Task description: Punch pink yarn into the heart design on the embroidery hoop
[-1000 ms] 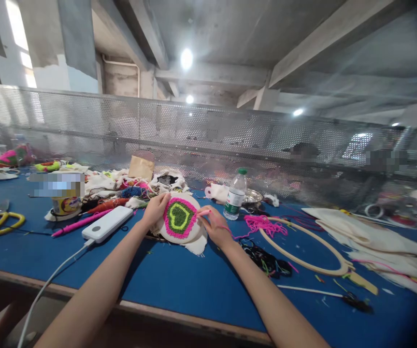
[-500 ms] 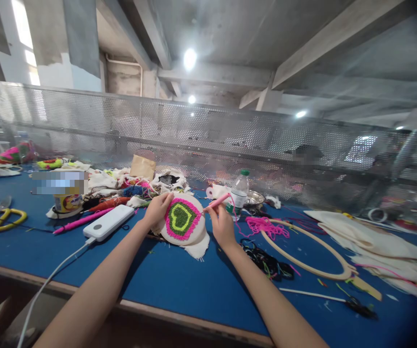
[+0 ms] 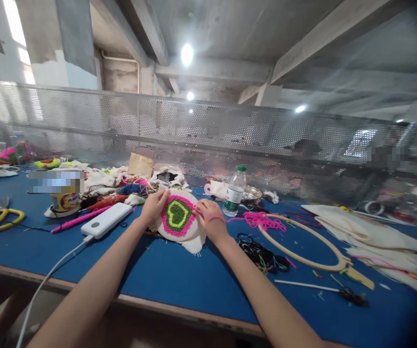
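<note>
My left hand [image 3: 154,209] is closed on the upper left edge of a round embroidery hoop [image 3: 191,197] stretched with white cloth. The cloth carries a looped-yarn heart [image 3: 178,216] in lime, dark green and pink. At the hoop's right edge, my right hand [image 3: 211,221] is closed, its fingers by the pink border. The pink punch needle in it is mostly hidden by the fingers. Pink yarn [image 3: 235,219] runs over this hand to a loose pink heap [image 3: 264,221] on the right. Below the hoop hangs a frayed cloth corner [image 3: 195,244].
A water bottle [image 3: 235,192] stands behind my right hand. To the right lie an empty wooden hoop [image 3: 302,256], black yarn [image 3: 261,253] and folded white cloth [image 3: 367,232]. Leftward are a white power bank [image 3: 106,221], a pink pen-like tool [image 3: 79,220], a tub [image 3: 65,200] and scissors [image 3: 7,220].
My right hand has turned and moved left against the hoop's edge. The pink punch needle, raised and plainly visible before, is now mostly hidden. My left hand keeps its hold.
</note>
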Demonstrator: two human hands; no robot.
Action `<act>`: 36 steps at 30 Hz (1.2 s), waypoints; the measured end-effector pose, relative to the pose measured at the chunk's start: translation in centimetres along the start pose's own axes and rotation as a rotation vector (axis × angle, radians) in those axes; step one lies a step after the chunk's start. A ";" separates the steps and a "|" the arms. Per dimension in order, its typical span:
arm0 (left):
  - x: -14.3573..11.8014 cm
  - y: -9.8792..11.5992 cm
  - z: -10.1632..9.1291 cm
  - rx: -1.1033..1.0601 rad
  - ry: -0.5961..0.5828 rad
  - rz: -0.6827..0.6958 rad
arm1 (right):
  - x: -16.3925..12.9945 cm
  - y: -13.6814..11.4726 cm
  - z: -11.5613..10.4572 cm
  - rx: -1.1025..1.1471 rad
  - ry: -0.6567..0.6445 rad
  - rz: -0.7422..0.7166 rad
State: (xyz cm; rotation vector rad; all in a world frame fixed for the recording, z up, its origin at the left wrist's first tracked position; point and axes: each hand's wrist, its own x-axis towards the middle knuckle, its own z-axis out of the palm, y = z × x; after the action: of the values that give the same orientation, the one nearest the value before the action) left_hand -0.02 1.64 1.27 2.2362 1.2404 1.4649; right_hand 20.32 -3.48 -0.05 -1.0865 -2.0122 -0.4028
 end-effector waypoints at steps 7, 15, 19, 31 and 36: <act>0.3 -1.3 0.4 0.063 -0.082 -0.002 | -0.7 1.0 0.3 0.360 0.037 0.273; 0.9 -2.7 0.9 0.101 -0.069 0.055 | -0.4 0.6 0.6 0.519 0.048 0.331; 0.5 -2.2 0.4 0.329 0.009 0.081 | -0.1 1.0 0.4 0.531 0.107 0.380; 0.3 -2.8 0.3 0.181 -0.434 -0.212 | -0.3 4.0 -0.1 0.371 0.224 0.503; 0.1 -2.2 -0.4 0.020 -0.716 -0.147 | -0.3 4.2 -0.5 0.383 0.228 0.527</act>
State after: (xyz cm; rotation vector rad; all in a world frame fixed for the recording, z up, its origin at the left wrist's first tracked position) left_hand -1.51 3.03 0.26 2.2945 1.1247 0.5040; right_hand 24.07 -1.47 -0.32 -1.2047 -1.4514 0.1265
